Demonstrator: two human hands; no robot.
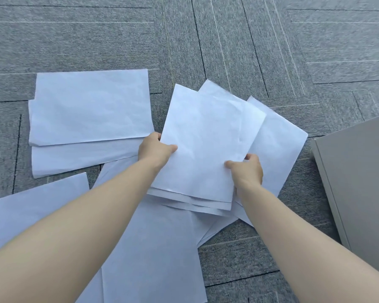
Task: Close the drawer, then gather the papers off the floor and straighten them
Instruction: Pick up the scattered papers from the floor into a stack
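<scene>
Several white sheets, fanned unevenly, form a held stack of papers (206,136) above the grey carpet. My left hand (154,149) grips the stack's left edge, thumb on top. My right hand (247,169) pinches its lower right side. More loose papers lie flat on the floor: two overlapping sheets (90,110) at the left, one sheet (31,206) under my left forearm, and a sheet (153,248) between my arms. The grey drawer unit (359,171) stands at the right edge, its front flush.
Grey carpet tiles (228,40) with dark seams cover the floor beyond the papers. The cabinet's corner sits close to my right forearm.
</scene>
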